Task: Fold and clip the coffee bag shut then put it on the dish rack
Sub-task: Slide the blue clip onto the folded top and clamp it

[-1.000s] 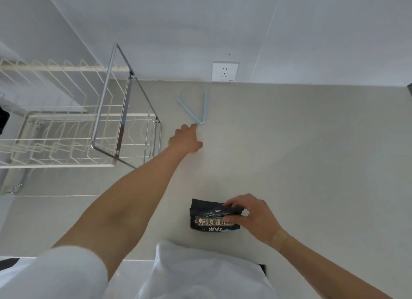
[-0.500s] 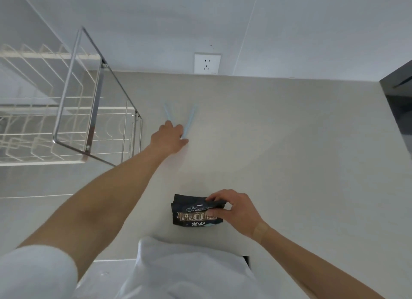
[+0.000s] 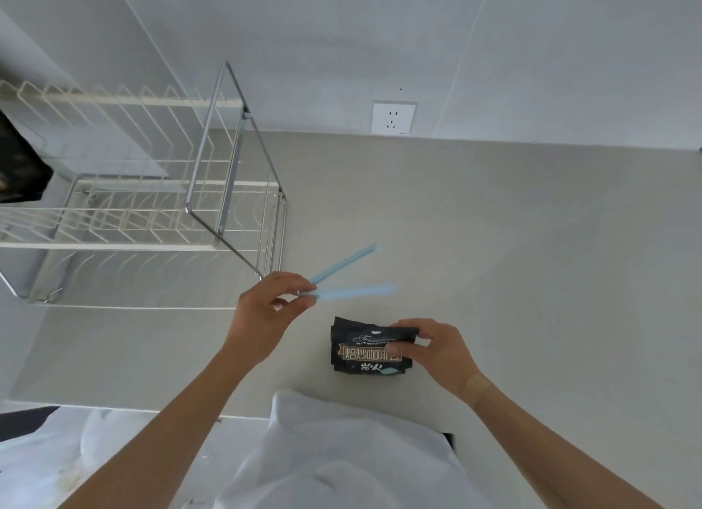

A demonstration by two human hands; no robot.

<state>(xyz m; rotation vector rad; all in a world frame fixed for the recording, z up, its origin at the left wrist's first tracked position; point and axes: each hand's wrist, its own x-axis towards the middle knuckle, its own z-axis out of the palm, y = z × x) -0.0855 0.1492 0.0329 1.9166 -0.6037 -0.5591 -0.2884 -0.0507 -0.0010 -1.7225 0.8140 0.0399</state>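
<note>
coffee bag (image 3: pixel 366 347) lies flat on the surface (image 3: pixel 513 242) near its front edge, at about 5 o'clock from the middle of the view, its top folded over. right hand (image 3: pixel 437 351) has its fingers (image 3: pixel 403 347) closed on the bag's right end, pressing the fold down. left hand (image 3: pixel 266 315), at 9 o'clock of the bag and apart from it, pinches the hinge end of the clip (image 3: pixel 349 280) between thumb and fingertips; the pale blue clip is spread open in a v, its arms blurred, pointing toward 2 o'clock above the bag. rack (image 3: pixel 152 204) stands at 10 o'clock, by the wall. socket (image 3: pixel 393 118) sits at 12 o'clock.
</note>
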